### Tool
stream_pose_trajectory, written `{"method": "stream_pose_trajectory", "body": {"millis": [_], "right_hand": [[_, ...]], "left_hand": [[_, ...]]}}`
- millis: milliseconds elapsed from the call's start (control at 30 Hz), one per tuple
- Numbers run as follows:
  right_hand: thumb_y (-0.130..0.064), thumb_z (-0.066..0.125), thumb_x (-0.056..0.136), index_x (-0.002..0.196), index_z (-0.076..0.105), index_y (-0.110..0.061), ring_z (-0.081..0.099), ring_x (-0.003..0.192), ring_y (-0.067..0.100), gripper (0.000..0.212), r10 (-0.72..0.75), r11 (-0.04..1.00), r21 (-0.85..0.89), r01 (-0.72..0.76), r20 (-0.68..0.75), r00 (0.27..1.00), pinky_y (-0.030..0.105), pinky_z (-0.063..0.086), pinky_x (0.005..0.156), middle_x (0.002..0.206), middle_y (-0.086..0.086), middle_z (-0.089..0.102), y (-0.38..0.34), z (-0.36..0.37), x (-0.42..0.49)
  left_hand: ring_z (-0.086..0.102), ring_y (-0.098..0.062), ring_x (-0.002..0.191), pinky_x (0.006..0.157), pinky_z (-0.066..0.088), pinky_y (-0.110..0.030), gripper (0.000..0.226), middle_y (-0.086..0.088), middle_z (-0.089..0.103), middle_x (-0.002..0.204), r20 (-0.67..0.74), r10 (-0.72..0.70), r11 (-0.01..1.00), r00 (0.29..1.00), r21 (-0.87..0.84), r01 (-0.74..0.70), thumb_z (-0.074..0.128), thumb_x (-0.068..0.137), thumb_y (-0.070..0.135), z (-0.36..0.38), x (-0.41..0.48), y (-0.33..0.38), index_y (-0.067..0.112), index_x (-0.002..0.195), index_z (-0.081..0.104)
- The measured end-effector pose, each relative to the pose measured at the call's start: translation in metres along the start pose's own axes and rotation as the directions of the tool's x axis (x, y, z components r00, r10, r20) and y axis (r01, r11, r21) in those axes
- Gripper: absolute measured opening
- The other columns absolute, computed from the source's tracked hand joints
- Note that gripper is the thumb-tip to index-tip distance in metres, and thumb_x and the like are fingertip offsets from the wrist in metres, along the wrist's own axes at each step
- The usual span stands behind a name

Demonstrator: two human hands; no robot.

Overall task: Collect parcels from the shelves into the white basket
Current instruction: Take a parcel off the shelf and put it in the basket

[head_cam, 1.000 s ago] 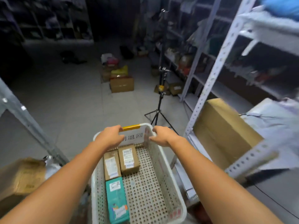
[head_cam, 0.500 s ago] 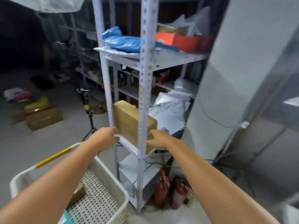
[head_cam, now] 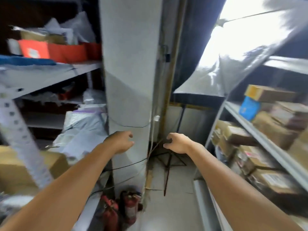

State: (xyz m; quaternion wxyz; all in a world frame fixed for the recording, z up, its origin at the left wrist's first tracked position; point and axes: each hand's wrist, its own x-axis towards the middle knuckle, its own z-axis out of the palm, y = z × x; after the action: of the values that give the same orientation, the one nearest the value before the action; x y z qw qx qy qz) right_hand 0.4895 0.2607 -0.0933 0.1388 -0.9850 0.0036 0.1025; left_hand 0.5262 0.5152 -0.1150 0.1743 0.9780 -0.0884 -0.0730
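Note:
Both of my arms reach forward into a narrow gap between two shelf racks. My left hand [head_cam: 119, 141] hangs in front of a grey pillar [head_cam: 130, 80] with loosely curled fingers and holds nothing. My right hand [head_cam: 177, 142] is level with it, fingers loosely curled, also holding nothing. Cardboard parcels [head_cam: 240, 135] fill the right rack [head_cam: 266, 144], with a blue box [head_cam: 249, 108] higher up. On the left rack [head_cam: 21, 127] lie a brown box [head_cam: 15, 169], grey mailer bags [head_cam: 83, 129] and red parcels [head_cam: 55, 50]. The white basket is out of view.
Two red fire extinguishers [head_cam: 121, 209] stand on the floor at the pillar's foot, with black cables [head_cam: 126, 165] trailing around it. A dark tripod [head_cam: 168, 164] stands in the corner behind. A silvery plastic sheet [head_cam: 241, 52] hangs over the right rack.
My view has swung to the right, from the basket to the pillar and the right rack. Both hands let go of the basket's rim and now hang free; the basket left the view.

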Motion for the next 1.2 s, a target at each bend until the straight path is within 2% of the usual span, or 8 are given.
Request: {"method": "stream_pose_trajectory", "body": {"millis": [133, 300, 467, 633, 767, 867, 1033, 1200], "right_hand": [[-0.047, 0.056, 0.097, 0.142, 0.048, -0.017, 0.051, 0.128, 0.027, 0.055, 0.185, 0.982, 0.054, -0.181, -0.079, 0.980, 0.035, 0.044, 0.103, 0.142, 0.006, 0.053, 0.043, -0.014, -0.013], [-0.047, 0.057, 0.095, 0.141, 0.049, -0.018, 0.052, 0.128, 0.025, 0.055, 0.412, 0.906, 0.169, -0.388, -0.144, 0.900, 0.036, 0.043, 0.104, 0.141, 0.006, 0.055, 0.071, -0.015, -0.050], [-0.044, 0.056, 0.095, 0.137, 0.051, -0.019, 0.053, 0.125, 0.025, 0.049, 0.617, 0.777, 0.273, -0.567, -0.156, 0.771, 0.032, 0.041, 0.097, 0.139, 0.006, 0.055, 0.091, 0.003, -0.118], [-0.045, 0.056, 0.091, 0.139, 0.050, -0.023, 0.056, 0.121, 0.026, 0.053, 0.793, 0.602, 0.356, -0.715, -0.161, 0.587, 0.035, 0.047, 0.096, 0.137, 0.006, 0.057, 0.109, 0.020, -0.219], [-0.045, 0.059, 0.090, 0.129, 0.057, -0.023, 0.056, 0.121, 0.027, 0.045, 0.880, 0.474, 0.410, -0.780, -0.187, 0.436, 0.033, 0.046, 0.096, 0.133, 0.004, 0.058, 0.120, 0.028, -0.309], [-0.044, 0.059, 0.092, 0.135, 0.053, -0.022, 0.054, 0.123, 0.026, 0.049, 0.927, 0.376, 0.467, -0.801, -0.196, 0.321, 0.039, 0.046, 0.102, 0.139, 0.008, 0.055, 0.127, 0.030, -0.377], [-0.045, 0.058, 0.094, 0.135, 0.052, -0.021, 0.057, 0.119, 0.026, 0.048, 0.952, 0.291, 0.521, -0.802, -0.244, 0.187, 0.038, 0.048, 0.097, 0.135, 0.006, 0.057, 0.138, 0.035, -0.484], [-0.042, 0.058, 0.092, 0.116, 0.061, -0.024, 0.062, 0.105, 0.024, 0.029, 0.939, 0.256, 0.579, -0.774, -0.339, 0.058, 0.033, 0.050, 0.084, 0.115, 0.000, 0.065, 0.156, 0.037, -0.565]], "left_hand": [[0.059, -0.026, 0.113, 0.094, 0.049, -0.036, 0.044, -0.004, 0.062, 0.129, 0.064, 0.190, 0.982, 0.980, 0.008, -0.191, 0.057, 0.093, 0.046, 0.010, 0.050, 0.049, 0.029, 0.133, 0.053], [0.059, -0.022, 0.115, 0.094, 0.048, -0.033, 0.041, 0.000, 0.062, 0.128, 0.153, 0.415, 0.905, 0.897, 0.034, -0.424, 0.057, 0.094, 0.044, 0.027, 0.082, 0.099, 0.029, 0.132, 0.054], [0.059, -0.020, 0.114, 0.096, 0.048, -0.032, 0.041, 0.002, 0.064, 0.125, 0.216, 0.591, 0.794, 0.778, 0.017, -0.608, 0.056, 0.092, 0.046, 0.053, 0.078, 0.156, 0.032, 0.131, 0.054], [0.062, -0.024, 0.110, 0.091, 0.050, -0.031, 0.041, -0.004, 0.066, 0.123, 0.294, 0.747, 0.629, 0.597, -0.023, -0.777, 0.059, 0.092, 0.040, 0.090, 0.026, 0.228, 0.027, 0.131, 0.056], [0.064, -0.027, 0.106, 0.091, 0.051, -0.034, 0.038, -0.009, 0.068, 0.116, 0.321, 0.843, 0.492, 0.432, -0.134, -0.860, 0.059, 0.095, 0.032, 0.115, -0.040, 0.287, 0.018, 0.131, 0.056], [0.063, -0.028, 0.105, 0.085, 0.049, -0.030, 0.034, -0.011, 0.067, 0.117, 0.319, 0.893, 0.375, 0.316, -0.140, -0.916, 0.059, 0.096, 0.030, 0.126, -0.100, 0.326, 0.017, 0.127, 0.059], [0.065, -0.024, 0.102, 0.085, 0.053, -0.032, 0.042, -0.005, 0.064, 0.125, 0.319, 0.923, 0.279, 0.214, -0.175, -0.944, 0.060, 0.093, 0.039, 0.142, -0.189, 0.377, 0.028, 0.133, 0.055], [0.061, -0.027, 0.112, 0.087, 0.050, -0.031, 0.038, -0.008, 0.063, 0.128, 0.269, 0.957, 0.169, 0.110, -0.206, -0.964, 0.055, 0.095, 0.039, 0.164, -0.266, 0.415, 0.028, 0.132, 0.054]]}}
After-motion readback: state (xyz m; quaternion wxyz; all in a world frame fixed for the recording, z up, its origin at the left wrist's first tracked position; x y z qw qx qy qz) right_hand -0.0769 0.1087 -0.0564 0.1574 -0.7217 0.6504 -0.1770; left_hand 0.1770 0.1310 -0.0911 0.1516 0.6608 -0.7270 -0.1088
